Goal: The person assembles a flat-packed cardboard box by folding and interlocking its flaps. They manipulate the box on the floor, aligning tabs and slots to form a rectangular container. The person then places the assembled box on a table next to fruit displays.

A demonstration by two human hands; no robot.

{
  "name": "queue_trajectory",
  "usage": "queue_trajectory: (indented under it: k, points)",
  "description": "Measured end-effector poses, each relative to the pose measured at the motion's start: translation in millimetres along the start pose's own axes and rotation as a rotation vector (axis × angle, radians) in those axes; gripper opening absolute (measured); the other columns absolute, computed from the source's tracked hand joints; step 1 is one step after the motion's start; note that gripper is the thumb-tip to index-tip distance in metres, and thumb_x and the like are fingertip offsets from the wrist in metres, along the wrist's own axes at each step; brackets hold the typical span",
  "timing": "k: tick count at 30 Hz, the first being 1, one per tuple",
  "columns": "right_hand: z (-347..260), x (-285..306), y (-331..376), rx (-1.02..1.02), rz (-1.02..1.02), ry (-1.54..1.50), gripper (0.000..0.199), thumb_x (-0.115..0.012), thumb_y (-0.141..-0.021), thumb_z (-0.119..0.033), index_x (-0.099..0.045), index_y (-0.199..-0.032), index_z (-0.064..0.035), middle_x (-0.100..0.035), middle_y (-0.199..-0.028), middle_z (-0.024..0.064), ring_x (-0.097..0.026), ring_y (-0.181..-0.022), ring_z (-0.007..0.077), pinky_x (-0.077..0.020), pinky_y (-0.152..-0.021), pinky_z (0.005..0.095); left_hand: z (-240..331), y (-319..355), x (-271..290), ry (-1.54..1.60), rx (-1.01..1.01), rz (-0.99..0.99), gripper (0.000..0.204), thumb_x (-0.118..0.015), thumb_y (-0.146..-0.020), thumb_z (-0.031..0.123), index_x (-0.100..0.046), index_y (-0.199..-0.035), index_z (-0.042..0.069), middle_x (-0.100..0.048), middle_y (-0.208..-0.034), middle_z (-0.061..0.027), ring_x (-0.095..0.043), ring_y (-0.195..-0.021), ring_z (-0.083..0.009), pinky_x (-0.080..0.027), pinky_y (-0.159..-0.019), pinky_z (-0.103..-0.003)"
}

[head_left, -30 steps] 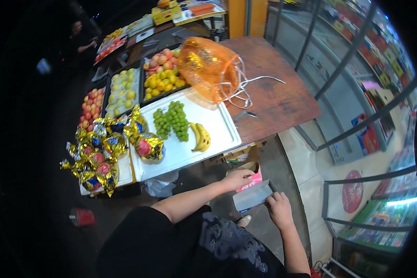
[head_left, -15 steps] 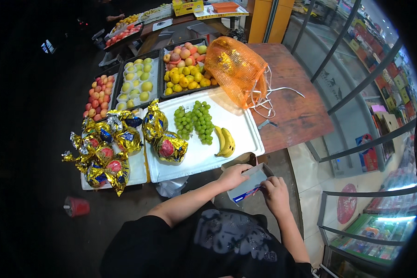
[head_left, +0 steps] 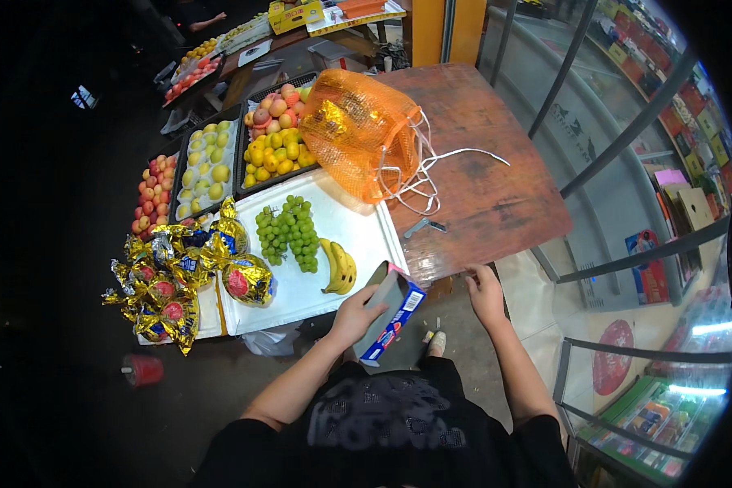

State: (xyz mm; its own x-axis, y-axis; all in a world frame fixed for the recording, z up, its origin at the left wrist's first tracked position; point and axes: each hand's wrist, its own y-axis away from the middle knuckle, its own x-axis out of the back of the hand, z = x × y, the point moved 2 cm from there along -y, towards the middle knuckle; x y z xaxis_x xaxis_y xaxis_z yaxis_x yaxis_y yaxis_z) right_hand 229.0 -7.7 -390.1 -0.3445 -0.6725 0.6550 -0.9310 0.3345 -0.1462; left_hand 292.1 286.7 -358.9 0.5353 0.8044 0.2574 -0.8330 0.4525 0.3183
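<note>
My left hand (head_left: 356,315) grips a small carton (head_left: 394,319), blue and pink outside and grey inside, tilted with its hollow inside showing. My right hand (head_left: 485,297) is apart from the carton, by the front edge of the wooden table (head_left: 496,122), fingers loosely bent and spread. I see nothing held in it. Near it a grey folding tool (head_left: 425,227), perhaps a knife, lies on the wood. Bananas (head_left: 338,266) and green grapes (head_left: 291,233) rest on a white foam lid (head_left: 366,232) left of the carton.
Gold-foil-wrapped fruit bundles (head_left: 167,285) crowd the left. An orange mesh bag (head_left: 358,130) with white cords sits across table and fruit trays. Crates of mandarins (head_left: 272,154), pale green fruit (head_left: 207,171) and peaches (head_left: 154,195) stand behind. Glass display cases (head_left: 610,163) flank the right; a red bucket (head_left: 144,370) is lower left.
My right hand has let go of the carton and moved away to the table edge. My left hand has turned the carton more upright, so its blue printed side faces right. The view has shifted.
</note>
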Motion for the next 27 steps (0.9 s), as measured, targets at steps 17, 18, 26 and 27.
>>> queue_trajectory:
  k: [17, 18, 26, 27]
  points:
    - [133, -86, -62, 0.226, -0.112, 0.322, 0.036, -0.050, -0.083, -0.009, -0.057, -0.118, -0.0077, -0.052, -0.125, 0.0123, -0.049, -0.114, 0.0322, -0.0390, -0.096, 0.0479, 32, -4, -88, -0.236, -0.043, 0.305, 0.038, -0.067, -0.083, 0.013, -0.062, -0.118, 0.001, -0.064, -0.111, -0.0175, -0.062, -0.103, -0.0285, -0.046, -0.091, -0.035]
    - [127, -73, -47, 0.162, -0.072, 0.188, 0.035, -0.052, -0.080, -0.006, -0.059, -0.114, -0.0084, -0.054, -0.119, 0.0152, -0.050, -0.112, 0.0346, -0.0379, -0.101, 0.0453, 35, -14, -91, -0.252, -0.074, 0.268, 0.038, -0.067, -0.083, 0.012, -0.062, -0.118, 0.001, -0.064, -0.111, -0.0176, -0.062, -0.103, -0.0292, -0.046, -0.091, -0.035]
    - [210, 19, 168, -0.253, -0.286, 0.337, 0.022, -0.057, -0.078, -0.013, -0.065, -0.097, -0.0052, -0.060, -0.092, 0.0155, -0.056, -0.091, 0.0341, -0.0495, -0.080, 0.0426, 79, -112, -146, -0.598, -0.450, -0.033, 0.034, -0.061, -0.086, 0.018, -0.060, -0.118, 0.008, -0.062, -0.110, -0.0162, -0.059, -0.101, -0.0376, -0.048, -0.085, -0.042]
    - [256, 28, 222, -0.295, -0.269, 0.421, 0.026, -0.059, -0.078, -0.016, -0.066, -0.101, -0.0056, -0.061, -0.094, 0.0162, -0.057, -0.094, 0.0348, -0.0491, -0.083, 0.0435, 99, -122, -168, -0.596, -0.601, -0.016, 0.031, -0.059, -0.086, 0.018, -0.061, -0.116, 0.009, -0.062, -0.105, -0.0147, -0.060, -0.098, -0.0368, -0.048, -0.083, -0.044]
